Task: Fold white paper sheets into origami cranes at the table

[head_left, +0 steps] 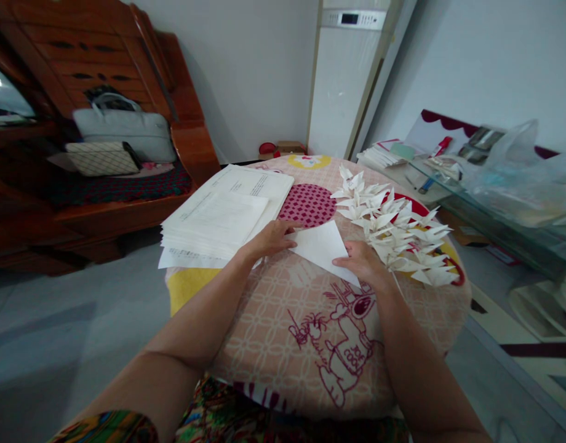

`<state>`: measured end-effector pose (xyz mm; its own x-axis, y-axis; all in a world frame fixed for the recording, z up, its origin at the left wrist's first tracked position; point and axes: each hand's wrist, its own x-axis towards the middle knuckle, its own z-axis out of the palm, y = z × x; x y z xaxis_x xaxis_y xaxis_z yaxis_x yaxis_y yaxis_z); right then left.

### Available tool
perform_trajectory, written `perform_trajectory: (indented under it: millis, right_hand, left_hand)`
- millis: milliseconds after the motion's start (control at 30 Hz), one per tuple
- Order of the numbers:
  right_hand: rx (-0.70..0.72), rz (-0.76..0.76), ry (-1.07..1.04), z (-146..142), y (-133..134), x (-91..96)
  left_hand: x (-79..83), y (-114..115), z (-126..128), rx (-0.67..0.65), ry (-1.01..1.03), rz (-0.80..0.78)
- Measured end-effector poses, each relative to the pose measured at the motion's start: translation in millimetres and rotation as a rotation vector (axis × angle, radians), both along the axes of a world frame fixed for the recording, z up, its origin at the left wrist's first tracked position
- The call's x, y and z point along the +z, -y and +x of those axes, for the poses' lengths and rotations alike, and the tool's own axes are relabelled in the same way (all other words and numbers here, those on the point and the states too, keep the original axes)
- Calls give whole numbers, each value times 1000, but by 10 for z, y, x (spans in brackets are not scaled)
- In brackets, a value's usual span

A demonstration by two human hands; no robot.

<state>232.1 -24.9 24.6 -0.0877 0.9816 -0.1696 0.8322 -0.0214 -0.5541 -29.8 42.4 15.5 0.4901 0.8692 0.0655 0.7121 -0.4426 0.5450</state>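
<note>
A white sheet folded into a triangle (320,246) lies on a cushion covered in pink cartoon-print cloth (283,332). My left hand (270,239) presses on the triangle's left corner with its fingers curled down. On the triangle's lower right edge rests my right hand (362,263), fingers bent against the paper. A pile of several folded white paper cranes (394,227) lies just right of the triangle, close to my right hand. A thick stack of printed white sheets (223,215) sits to the left, beside my left hand.
A dark wooden bench (126,203) with a grey bag (126,132) and a patterned bag (101,158) stands at the left. A tall white appliance (342,80) is at the back. A glass table (490,203) with clutter and a plastic bag (518,166) is on the right.
</note>
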Motion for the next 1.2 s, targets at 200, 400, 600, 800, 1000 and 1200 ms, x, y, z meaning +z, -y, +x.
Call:
perform_trajectory:
  millis: [200,400,600,800,1000,1200]
  right_hand:
    - [-49,38,162,-17,-25,-5]
    - [6,50,196,-7,-12,-42]
    - [46,58,253,25,19,-35]
    - [62,52,374,67,107,60]
    - [184,129,265,-36,132,9]
    - [347,130,26,-229,100,-151]
  left_hand:
    - [-71,4,24,8,-67,74]
    - [-81,-17,-54,25,-86,59]
    - [-84,-29,-118,65,-122,133]
    - [-55,-18,-149,39,-153,142]
    - [-43,2,-131,27,-222,191]
    - [-53,-12,-140,41,-228,168]
